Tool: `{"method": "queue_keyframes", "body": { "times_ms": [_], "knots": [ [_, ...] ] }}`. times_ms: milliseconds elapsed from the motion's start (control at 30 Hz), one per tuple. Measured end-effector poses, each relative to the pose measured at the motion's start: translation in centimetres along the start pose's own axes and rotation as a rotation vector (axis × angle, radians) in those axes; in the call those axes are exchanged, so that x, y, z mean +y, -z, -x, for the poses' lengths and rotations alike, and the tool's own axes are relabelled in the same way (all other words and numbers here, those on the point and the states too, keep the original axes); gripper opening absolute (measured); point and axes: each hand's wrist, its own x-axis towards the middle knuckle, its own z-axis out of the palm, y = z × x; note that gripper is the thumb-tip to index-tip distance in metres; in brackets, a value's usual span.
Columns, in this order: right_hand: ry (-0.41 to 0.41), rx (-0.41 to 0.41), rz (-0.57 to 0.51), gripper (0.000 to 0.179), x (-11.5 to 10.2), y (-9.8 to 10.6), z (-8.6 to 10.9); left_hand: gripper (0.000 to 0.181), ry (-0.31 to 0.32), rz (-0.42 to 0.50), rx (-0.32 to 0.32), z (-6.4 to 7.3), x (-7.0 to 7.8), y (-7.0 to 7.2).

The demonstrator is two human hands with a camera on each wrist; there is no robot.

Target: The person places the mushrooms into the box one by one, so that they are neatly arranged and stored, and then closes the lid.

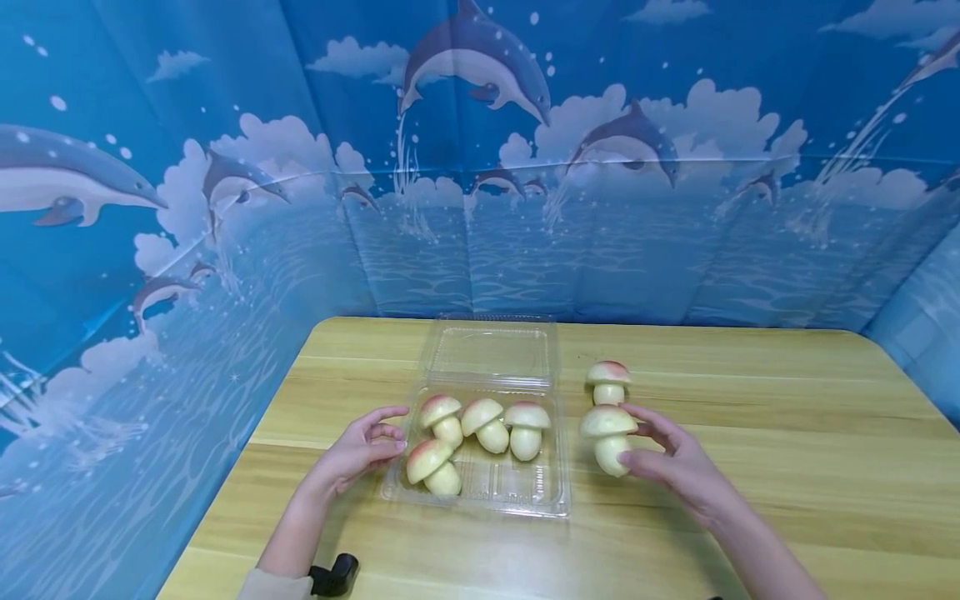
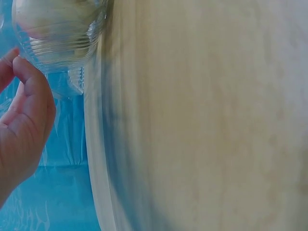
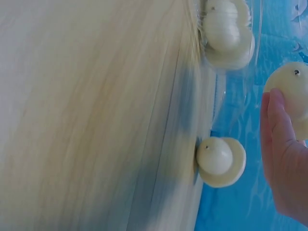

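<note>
In my right hand (image 1: 678,467) I hold a model mushroom (image 1: 607,437) with a pale stem and pink-tinged cap, raised off the table in the right wrist view. Fingers and thumb pinch its right side. Another mushroom (image 1: 608,382) stands on the table just behind it. To the left lies a clear plastic clamshell box (image 1: 517,500), its lid (image 1: 491,352) folded back. Several mushrooms (image 1: 482,423) lie inside, mostly in the left and back part. My left hand (image 1: 360,454) is at the box's left wall, fingers loosely bent with the fingertips right at the rim.
The box and mushrooms are on a wood-grain table (image 1: 787,433) with rounded back corners. A blue dolphin-print curtain (image 1: 525,242) hangs behind and at the sides. A black strap device (image 1: 335,575) sits at the left wrist.
</note>
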Motion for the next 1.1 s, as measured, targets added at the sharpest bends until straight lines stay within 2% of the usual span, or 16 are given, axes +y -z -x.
{"method": "queue_keyframes", "body": {
  "times_ms": [433, 600, 833, 1100],
  "knots": [
    [0.006, -0.107, 0.027, 0.062, -0.5, -1.5, -1.0, 0.063, -0.028, 0.004, -0.011, -0.5, 0.1, -0.2],
    [-0.014, -0.114, 0.049, 0.068, -0.5, -2.2, -1.4, 0.063, -0.031, 0.009, -0.007, -0.6, 0.2, -0.3],
    [0.007, -0.139, 0.036, 0.067, -0.4, -3.0, -2.1, 0.063, -0.032, 0.011, -0.001, -0.6, 0.1, -0.2],
    [-0.016, -0.145, 0.055, 0.071, -0.4, -3.9, -2.8, 0.063, -0.036, 0.014, 0.000, -0.6, 0.0, -0.2]
  ]
}}
